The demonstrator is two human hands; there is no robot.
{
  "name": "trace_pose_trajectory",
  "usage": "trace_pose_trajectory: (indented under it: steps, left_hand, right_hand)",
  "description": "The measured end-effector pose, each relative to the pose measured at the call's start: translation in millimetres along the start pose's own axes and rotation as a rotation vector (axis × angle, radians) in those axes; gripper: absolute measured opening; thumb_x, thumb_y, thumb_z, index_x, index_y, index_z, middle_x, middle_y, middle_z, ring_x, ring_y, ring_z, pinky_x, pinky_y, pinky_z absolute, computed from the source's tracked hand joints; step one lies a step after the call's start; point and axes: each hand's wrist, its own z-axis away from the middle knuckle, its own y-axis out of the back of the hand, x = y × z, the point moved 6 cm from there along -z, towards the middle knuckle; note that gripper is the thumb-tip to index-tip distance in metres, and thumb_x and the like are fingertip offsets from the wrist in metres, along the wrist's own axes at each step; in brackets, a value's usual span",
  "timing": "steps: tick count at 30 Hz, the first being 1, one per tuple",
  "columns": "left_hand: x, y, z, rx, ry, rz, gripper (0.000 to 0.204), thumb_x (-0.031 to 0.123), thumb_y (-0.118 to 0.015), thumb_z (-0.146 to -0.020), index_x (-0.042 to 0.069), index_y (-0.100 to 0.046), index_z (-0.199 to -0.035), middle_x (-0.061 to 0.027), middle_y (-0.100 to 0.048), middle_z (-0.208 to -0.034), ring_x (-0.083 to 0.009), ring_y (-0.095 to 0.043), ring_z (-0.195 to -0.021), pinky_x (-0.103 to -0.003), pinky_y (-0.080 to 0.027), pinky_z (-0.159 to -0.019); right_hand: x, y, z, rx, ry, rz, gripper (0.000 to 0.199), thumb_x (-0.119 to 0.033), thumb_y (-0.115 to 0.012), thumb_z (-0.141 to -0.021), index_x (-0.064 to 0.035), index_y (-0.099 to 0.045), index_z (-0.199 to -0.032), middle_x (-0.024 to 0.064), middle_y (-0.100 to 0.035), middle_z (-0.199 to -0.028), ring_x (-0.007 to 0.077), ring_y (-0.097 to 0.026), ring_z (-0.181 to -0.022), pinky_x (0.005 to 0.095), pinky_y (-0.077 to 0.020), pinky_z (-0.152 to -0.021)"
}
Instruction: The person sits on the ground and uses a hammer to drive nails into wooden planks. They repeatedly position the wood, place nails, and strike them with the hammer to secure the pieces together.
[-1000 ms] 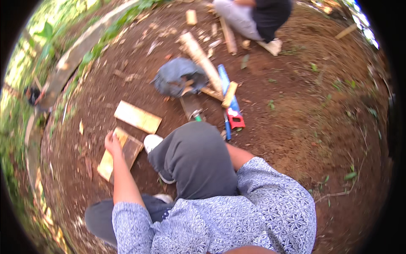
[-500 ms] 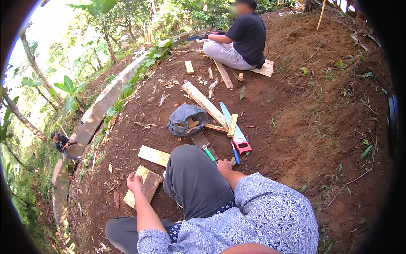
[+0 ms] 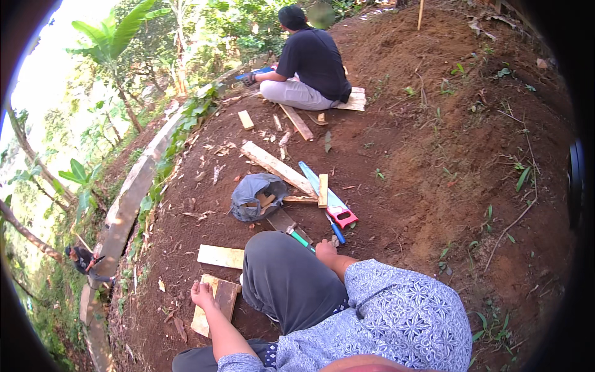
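Observation:
My left hand (image 3: 202, 294) hovers at the upper left edge of a pale wooden block (image 3: 218, 299), fingers curled together. Whatever they pinch, if anything, is too small to make out. Beyond my raised knee, my right hand (image 3: 325, 248) is low with bent fingers, at the near end of a green-handled tool (image 3: 300, 239). My knee partly hides that tool, and whether I grip it is unclear. A small brownish lump (image 3: 334, 241) is beside this hand. A blue-handled tool (image 3: 338, 232) and a hand saw (image 3: 341, 213) with a red handle lie just past it.
A grey plastic bag (image 3: 245, 197) holds wood pieces. Around it lie a long plank (image 3: 277, 166), a short batten (image 3: 323, 190) and a flat board (image 3: 220, 256). A co-worker (image 3: 313, 65) sits on boards farther off. Another person (image 3: 83, 260) is by the concrete ledge (image 3: 124, 197) at left.
The whole view has shifted, so the ground things appear farther left. The seated co-worker's head and arm have changed position. My hands stay in nearly the same places.

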Motion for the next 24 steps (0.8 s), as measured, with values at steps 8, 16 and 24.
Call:
trace_pose_trajectory:
  steps: [8, 16, 24]
  left_hand:
    - [-11.8, 3.1, -9.0, 0.035, -0.002, 0.037, 0.028, 0.006, -0.066, -0.095, 0.010, -0.057, -0.121, -0.0025, -0.065, -0.103, -0.0146, -0.065, -0.084, -0.030, -0.055, -0.075]
    - [-18.4, 21.1, -37.9, 0.063, -0.141, -0.163, 0.021, 0.007, -0.070, -0.095, 0.001, -0.063, -0.114, -0.0061, -0.069, -0.102, -0.0147, -0.066, -0.089, -0.027, -0.054, -0.079]
    - [-40.9, 18.3, -35.6, 0.082, -0.239, -0.285, 0.022, 0.005, -0.074, -0.091, -0.003, -0.068, -0.110, -0.0118, -0.072, -0.104, -0.0195, -0.069, -0.092, -0.031, -0.056, -0.083]
  right_hand:
    - [-0.1, -9.9, -36.6, -0.059, -0.132, -0.405, 0.058, -0.045, -0.071, -0.088, -0.0003, -0.064, -0.124, 0.0265, -0.065, -0.133, 0.0419, -0.064, -0.123, 0.0493, -0.0501, -0.105]
    - [-31.9, 49.1, -19.8, 0.099, 0.350, -0.765, 0.049, -0.047, -0.067, -0.093, -0.0034, -0.069, -0.116, 0.0205, -0.073, -0.114, 0.0337, -0.070, -0.110, 0.0430, -0.0514, -0.093]
    - [-78.3, 68.4, 3.6, 0.033, 0.693, -0.578, 0.034, -0.037, -0.066, -0.098, -0.0032, -0.068, -0.097, 0.0107, -0.071, -0.086, 0.0192, -0.067, -0.083, 0.0366, -0.0509, -0.076]
